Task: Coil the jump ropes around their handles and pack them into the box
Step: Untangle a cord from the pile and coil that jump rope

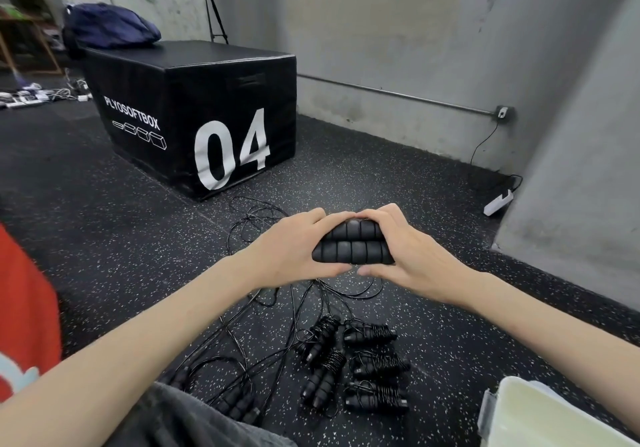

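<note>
Left hand (294, 249): fingers and thumb curled round the left ends of the two black handles (353, 246).
Right hand (408, 252): clamped on the right ends of the same handles.
Handles: side by side, level, held above the floor (104, 232) in mid-scene.
Loose rope (256, 225): trails on the floor beneath and beyond the hands.
Coiled jump ropes (360, 363): five bundles on the near floor.
Uncoiled ropes (228, 398): near left of the bundles.
Box (540, 415): pale, near right corner.
Plyo box (194, 114): far left, marked 04.

black handles (353, 247), white-speckled black floor (104, 238), black box (194, 114) with white "04"
</note>
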